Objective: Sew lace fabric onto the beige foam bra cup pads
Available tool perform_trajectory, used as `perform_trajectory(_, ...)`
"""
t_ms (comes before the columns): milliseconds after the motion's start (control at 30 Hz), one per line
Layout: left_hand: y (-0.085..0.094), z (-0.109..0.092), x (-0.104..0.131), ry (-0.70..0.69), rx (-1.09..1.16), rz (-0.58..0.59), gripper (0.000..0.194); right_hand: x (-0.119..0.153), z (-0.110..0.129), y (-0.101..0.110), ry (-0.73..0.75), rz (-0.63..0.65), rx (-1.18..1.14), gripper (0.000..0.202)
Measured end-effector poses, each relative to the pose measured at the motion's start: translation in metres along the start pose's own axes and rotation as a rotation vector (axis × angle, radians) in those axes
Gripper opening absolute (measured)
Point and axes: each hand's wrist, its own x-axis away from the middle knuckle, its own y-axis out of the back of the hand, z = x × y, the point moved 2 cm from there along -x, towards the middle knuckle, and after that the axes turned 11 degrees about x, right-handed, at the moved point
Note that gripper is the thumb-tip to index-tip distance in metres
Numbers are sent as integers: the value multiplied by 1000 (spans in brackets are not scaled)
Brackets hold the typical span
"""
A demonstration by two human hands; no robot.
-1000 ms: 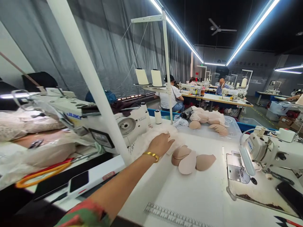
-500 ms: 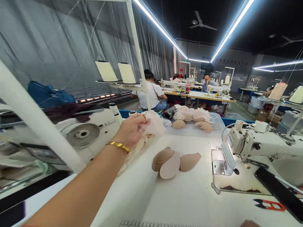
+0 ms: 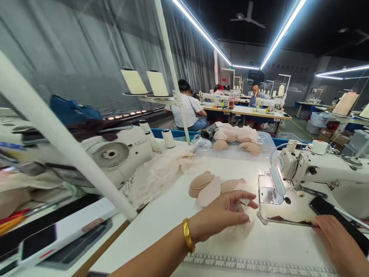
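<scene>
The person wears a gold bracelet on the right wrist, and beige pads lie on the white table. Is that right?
Not quite: the head view shows the gold bracelet on the wrist of the left hand, not the right hand. The beige pads do lie on the white table.

Beneath the left hand (image 3: 225,215) spreads a white tabletop (image 3: 144,227). Beyond and to the hand's left hangs a grey curtain (image 3: 86,50); farther ahead, sewing tables (image 3: 245,110) stand on grey floor (image 3: 296,125). High above the hand, tube lights (image 3: 284,34) shine under a dark ceiling (image 3: 219,19).
</scene>
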Motion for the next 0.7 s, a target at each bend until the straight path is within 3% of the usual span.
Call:
perform_trajectory(67, -7, 10, -1, 64, -17, 49, 67, -22, 39, 14, -75, 64, -67, 28)
perform_trajectory(200, -14, 19, -7, 124, -81, 86, 80, -66, 106, 31, 92, 131, -117, 22)
perform_trajectory(333, -21, 21, -13, 118, -132, 78, 84, -85, 133, 27, 187, -35, 7, 17)
perform_trajectory(433, -28, 26, -15, 126, -193, 83, 86, -88, 142, 15, 236, -77, 77, 12)
perform_trajectory(533, -26, 24, -11, 99, -226, 151, 89, -84, 142, 6, 254, 20, 91, 14)
perform_trajectory(633, 6, 3, 4, 40, -502, 216, 74, -68, 118, 6, 147, 99, 113, 17)
perform_trajectory(667, 24, -7, 10, -36, -659, 185, 62, -60, 105, 8, 97, 111, 144, 19)
perform_trajectory(700, 42, -19, 17, -196, -805, 71, 48, -53, 90, 9, 52, 113, 191, 22)
